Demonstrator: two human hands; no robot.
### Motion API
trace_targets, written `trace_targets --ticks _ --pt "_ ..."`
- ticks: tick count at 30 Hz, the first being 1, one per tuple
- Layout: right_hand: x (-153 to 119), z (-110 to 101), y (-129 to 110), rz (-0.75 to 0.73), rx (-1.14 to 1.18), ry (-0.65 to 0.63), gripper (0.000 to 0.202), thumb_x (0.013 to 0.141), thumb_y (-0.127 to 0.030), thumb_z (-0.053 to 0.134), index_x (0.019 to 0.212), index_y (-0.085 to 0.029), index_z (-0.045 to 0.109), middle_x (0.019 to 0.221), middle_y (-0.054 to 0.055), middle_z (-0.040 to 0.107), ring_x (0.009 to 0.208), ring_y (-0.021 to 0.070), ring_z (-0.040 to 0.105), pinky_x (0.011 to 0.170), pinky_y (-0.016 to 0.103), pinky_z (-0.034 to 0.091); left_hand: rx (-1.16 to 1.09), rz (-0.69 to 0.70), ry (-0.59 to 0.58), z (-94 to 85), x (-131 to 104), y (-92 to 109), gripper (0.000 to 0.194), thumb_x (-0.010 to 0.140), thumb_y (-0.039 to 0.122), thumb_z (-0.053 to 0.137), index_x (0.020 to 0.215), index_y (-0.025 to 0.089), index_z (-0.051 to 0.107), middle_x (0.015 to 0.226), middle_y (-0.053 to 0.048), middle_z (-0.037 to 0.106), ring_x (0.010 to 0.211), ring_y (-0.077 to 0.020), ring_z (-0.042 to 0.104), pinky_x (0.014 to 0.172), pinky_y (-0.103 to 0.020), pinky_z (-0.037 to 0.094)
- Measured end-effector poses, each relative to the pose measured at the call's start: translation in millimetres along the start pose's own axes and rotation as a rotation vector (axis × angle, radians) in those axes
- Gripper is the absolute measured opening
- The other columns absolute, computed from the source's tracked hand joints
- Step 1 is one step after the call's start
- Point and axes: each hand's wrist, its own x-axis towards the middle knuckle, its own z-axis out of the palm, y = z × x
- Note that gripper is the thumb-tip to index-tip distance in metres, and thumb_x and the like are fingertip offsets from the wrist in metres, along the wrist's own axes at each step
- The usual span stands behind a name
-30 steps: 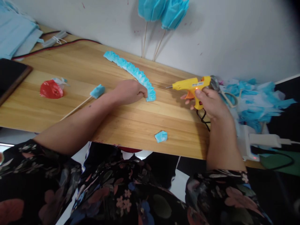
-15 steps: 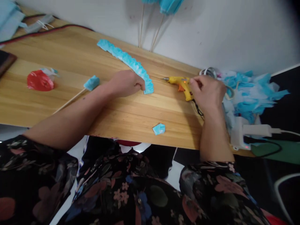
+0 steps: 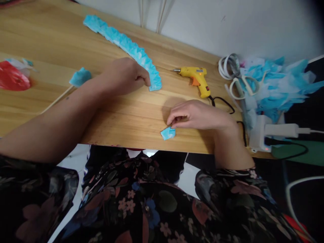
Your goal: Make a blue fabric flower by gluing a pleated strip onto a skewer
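Observation:
A long blue ruffled strip [image 3: 126,43] lies diagonally on the table. My left hand [image 3: 123,77] has its fingers closed at the strip's near end, against its left edge. My right hand [image 3: 194,115] is lowered over a small folded blue piece [image 3: 168,133], thumb and finger pinched at the piece's upper right edge. Behind the right hand, a yellow hot glue gun [image 3: 197,77] rests on its side, its small light glowing orange. Left of my left forearm is a thin stick [image 3: 57,98] tipped with a blue bud [image 3: 80,77].
At the right lie white-handled scissors [image 3: 245,87], white rolls [image 3: 228,66] and a heap of blue and white scraps [image 3: 275,86]. A white power strip [image 3: 260,133] with cords sits at the front right. Red plastic [image 3: 14,77] lies far left. Sticks [image 3: 160,17] lean on the wall.
My right hand has left the glue gun and moved down and left to the small blue piece. The left hand stays at the strip's end. The view has shifted.

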Motion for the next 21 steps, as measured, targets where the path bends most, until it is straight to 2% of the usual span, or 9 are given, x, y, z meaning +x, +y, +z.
trace_targets --ticks 4,7,13,18,21 --pt "2.4 5.1 -4.2 -0.059 -0.096 0.025 0.022 0.099 -0.037 0.06 0.088 -0.023 0.073 0.084 0.0 0.071 0.079 0.0148 0.061 0.072 0.029 0.038 -0.006 -0.014 0.007 -0.1 -0.1 0.4 0.039 0.096 0.023 0.045 0.113 0.021 0.08 0.111 0.001 0.08 0.106 -0.018 0.066 0.099 -0.028 0.047" --pt "4.1 4.0 -1.3 -0.072 -0.074 0.046 0.021 0.099 -0.034 0.058 0.086 -0.022 0.07 0.082 0.0 0.069 0.075 0.0135 0.058 0.072 0.028 0.038 0.009 -0.007 -0.012 -0.4 1.5 -0.6 0.039 0.097 0.023 0.044 0.114 0.02 0.079 0.112 0.002 0.08 0.11 -0.0192 0.066 0.101 -0.028 0.046" --pt "4.2 -7.8 9.9 0.055 0.057 0.175 0.021 0.095 -0.038 0.06 0.092 -0.02 0.07 0.095 0.004 0.075 0.081 0.0156 0.064 0.076 0.03 0.044 0.042 -0.014 -0.009 1.2 4.2 -2.1 0.041 0.093 0.02 0.046 0.113 0.026 0.081 0.116 0.001 0.08 0.107 -0.022 0.07 0.096 -0.032 0.05" --pt "0.2 -7.9 2.9 0.076 0.005 0.031 0.018 0.096 -0.038 0.064 0.097 -0.023 0.074 0.094 0.002 0.075 0.082 0.016 0.066 0.075 0.029 0.044 -0.004 0.043 0.018 5.4 6.1 -6.8 0.039 0.092 0.02 0.047 0.108 0.028 0.082 0.115 0.004 0.081 0.108 -0.0205 0.07 0.098 -0.031 0.049" --pt "-1.8 0.7 -3.2 0.006 -0.062 0.047 0.018 0.099 -0.037 0.063 0.093 -0.023 0.073 0.091 0.002 0.073 0.083 0.016 0.064 0.077 0.03 0.043 -0.022 0.051 0.024 6.1 6.5 -8.1 0.039 0.09 0.019 0.048 0.106 0.028 0.083 0.113 0.003 0.081 0.109 -0.0213 0.071 0.098 -0.031 0.049"
